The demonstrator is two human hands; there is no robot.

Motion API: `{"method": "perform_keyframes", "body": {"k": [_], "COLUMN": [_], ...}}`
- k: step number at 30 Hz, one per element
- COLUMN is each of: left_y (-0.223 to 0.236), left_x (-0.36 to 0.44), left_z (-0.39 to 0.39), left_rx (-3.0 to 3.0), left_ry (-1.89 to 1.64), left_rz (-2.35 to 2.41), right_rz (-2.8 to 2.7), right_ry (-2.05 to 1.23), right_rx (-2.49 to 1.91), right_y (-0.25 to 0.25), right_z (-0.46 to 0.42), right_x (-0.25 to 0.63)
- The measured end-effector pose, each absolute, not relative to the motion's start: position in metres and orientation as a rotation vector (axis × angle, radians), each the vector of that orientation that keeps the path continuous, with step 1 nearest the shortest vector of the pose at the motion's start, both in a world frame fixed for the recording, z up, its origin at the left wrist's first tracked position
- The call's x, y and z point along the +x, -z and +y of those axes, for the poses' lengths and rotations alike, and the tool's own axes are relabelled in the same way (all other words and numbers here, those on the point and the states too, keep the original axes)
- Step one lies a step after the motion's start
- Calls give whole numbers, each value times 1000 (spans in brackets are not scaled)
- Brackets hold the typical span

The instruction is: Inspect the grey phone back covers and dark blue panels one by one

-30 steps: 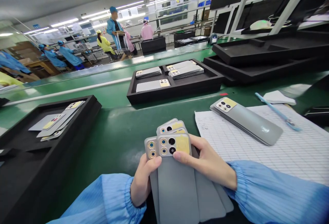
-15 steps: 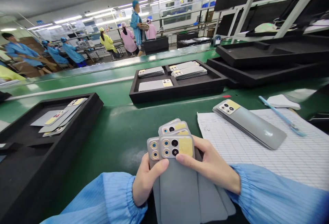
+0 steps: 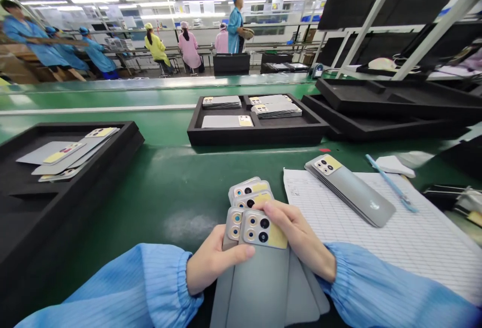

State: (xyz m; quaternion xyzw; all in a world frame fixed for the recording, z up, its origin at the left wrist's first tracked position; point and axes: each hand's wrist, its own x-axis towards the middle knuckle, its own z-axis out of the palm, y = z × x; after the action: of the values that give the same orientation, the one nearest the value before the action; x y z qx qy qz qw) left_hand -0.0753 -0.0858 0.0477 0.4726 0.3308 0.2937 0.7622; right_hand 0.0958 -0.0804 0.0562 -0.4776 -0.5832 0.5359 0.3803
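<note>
Several grey phone back covers are fanned out in front of me, each with a camera area and a yellow patch at its top. My left hand is closed round their left side, thumb across the front of the top cover. At the upper right, my right hand is closed on the covers, its thumb and forefinger at the top edge of the front one. Its other fingers are partly hidden. A neat stack of similar covers rests on a lined paper sheet to the right.
A black tray with stacked covers stands ahead, another black tray with loose covers at left. Empty-looking trays are piled at right. A blue pen lies on the paper. Co-workers sit and stand beyond the green bench.
My right thumb has moved off the front of the top cover up to its upper edge. The fanned covers have shifted slightly, and my view has levelled.
</note>
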Motion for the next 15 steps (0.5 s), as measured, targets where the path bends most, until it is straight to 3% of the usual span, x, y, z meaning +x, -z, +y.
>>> {"method": "perform_keyframes", "body": {"k": [15], "left_y": [-47], "left_x": [-76], "left_z": [-88], "left_rx": [916], "left_ry": [-788], "left_rz": [658], "right_rz": [-1474], "right_ry": [-1413], "right_rx": [-1156], "right_y": [-54], "right_z": [-82], "right_x": [96]}}
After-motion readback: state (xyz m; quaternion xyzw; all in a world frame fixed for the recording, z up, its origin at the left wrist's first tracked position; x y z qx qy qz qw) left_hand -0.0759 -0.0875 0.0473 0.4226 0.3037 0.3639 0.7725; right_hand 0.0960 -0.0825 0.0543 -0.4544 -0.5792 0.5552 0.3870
